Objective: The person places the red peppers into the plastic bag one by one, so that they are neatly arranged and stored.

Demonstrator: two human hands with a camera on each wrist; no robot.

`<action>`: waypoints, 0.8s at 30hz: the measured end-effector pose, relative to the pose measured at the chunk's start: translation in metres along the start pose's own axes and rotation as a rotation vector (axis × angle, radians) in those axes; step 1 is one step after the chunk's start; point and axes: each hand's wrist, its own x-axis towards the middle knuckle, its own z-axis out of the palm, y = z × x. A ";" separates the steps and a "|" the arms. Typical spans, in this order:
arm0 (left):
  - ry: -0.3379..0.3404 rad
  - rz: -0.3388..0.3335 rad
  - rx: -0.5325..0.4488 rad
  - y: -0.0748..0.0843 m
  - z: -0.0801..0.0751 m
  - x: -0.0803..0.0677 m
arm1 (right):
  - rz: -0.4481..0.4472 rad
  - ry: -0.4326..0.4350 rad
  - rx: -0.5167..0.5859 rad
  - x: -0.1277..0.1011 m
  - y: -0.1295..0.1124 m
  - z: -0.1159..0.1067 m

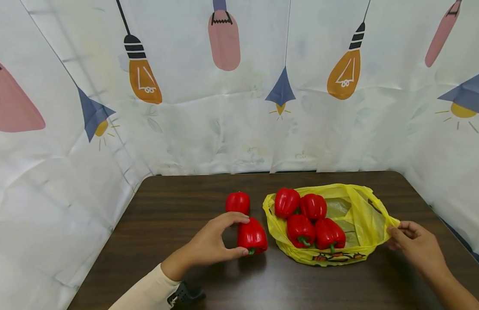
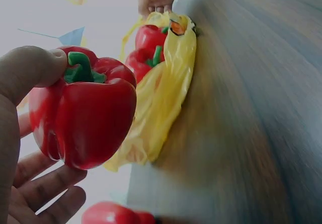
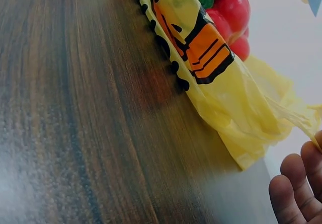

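A red bell pepper (image 1: 252, 236) with a green stem is pinched between the thumb and fingers of my left hand (image 1: 212, 243), raised above the table in the left wrist view. Just behind it another red bell pepper (image 1: 237, 203) sits on the table. To the right lies a yellow plastic bag (image 1: 361, 215), its mouth spread upward, with several red bell peppers (image 1: 313, 207) inside on its left side. My right hand (image 1: 418, 245) pinches the bag's right edge by the handle. Orange and black print (image 3: 209, 53) shows on the bag's front.
The dark wood-grain table (image 1: 166, 206) carries everything. A white curtain (image 1: 224, 129) printed with lamps and bulbs hangs behind it and along both sides. A dark strap-like object (image 1: 187, 295) is at my left wrist, by the sleeve.
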 end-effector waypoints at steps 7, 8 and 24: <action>-0.007 0.063 -0.034 0.009 0.009 0.019 | -0.004 0.000 0.011 -0.002 0.001 -0.001; -0.008 0.071 -0.035 0.009 0.010 0.021 | -0.005 -0.001 0.011 -0.002 0.001 -0.001; -0.044 0.180 0.003 0.027 0.037 0.062 | 0.010 -0.011 -0.028 -0.004 0.000 -0.003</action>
